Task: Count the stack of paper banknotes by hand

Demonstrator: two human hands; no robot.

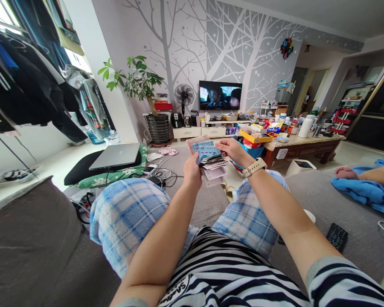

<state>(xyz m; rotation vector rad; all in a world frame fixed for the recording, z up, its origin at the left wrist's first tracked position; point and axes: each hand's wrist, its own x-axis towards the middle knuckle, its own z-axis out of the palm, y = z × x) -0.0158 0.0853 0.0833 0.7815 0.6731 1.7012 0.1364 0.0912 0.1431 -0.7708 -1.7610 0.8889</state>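
A fanned stack of banknotes is held up in front of me, above the gap between my knees. Blue notes face me on top, pinkish ones stick out behind, and pale purple ones hang below. My left hand is closed round the stack's left side. With fingers pinched, my right hand grips the upper right edge of a blue note. A watch with a light strap is on my right wrist. How many notes there are is hidden by the overlap.
A grey laptop lies on cushions at left, with cables beside it. A remote control lies on the sofa at right, near another person's bare foot. Ahead stands a crowded coffee table; a television is beyond.
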